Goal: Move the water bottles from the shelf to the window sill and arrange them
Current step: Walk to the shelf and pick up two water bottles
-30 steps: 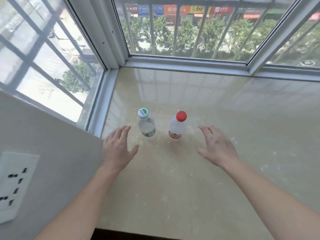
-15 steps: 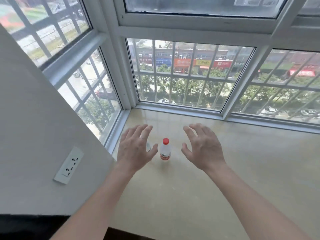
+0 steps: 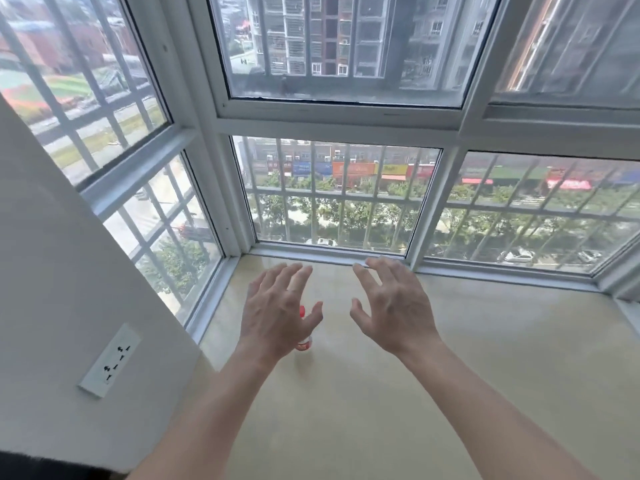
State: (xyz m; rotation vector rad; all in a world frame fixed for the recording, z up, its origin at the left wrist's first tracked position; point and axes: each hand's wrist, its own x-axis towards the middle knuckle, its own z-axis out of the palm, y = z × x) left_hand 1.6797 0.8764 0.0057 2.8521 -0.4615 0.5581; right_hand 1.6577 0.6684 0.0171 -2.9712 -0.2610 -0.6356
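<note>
- Both hands have come up and drawn nearer each other since half a second ago. The left hand (image 3: 277, 317) now covers most of the red-capped water bottle (image 3: 304, 345), which stood in plain sight between the two hands before. The view has also tipped upward, so more of the upper panes shows.
- Beyond the fingertips stands the bay window (image 3: 332, 126). It has white frames, barred glass, and trees and shopfronts outside.
- Under both sets of fingers lies the window sill (image 3: 467, 375), a pale beige polished slab running right and towards the viewer.
- Left of the left hand's fingers is a white wall (image 3: 52, 289).
- The left hand is raised above the sill with its back to the camera. Its fingers (image 3: 273, 280) are spread and nearly straight, gripping nothing.
- The right hand (image 3: 394, 306) is level with it and just beside it, apart by a narrow gap. Its fingers (image 3: 388, 275) are splayed and slightly bent, and they too hold nothing.
- A white socket plate (image 3: 110, 360) sits on the wall, below and well left of the left fingers.
- The bottle stands upright on the sill behind the left hand. Only a bit of red cap by the thumb and the red label below the palm show. Whether the fingers touch it cannot be told.
</note>
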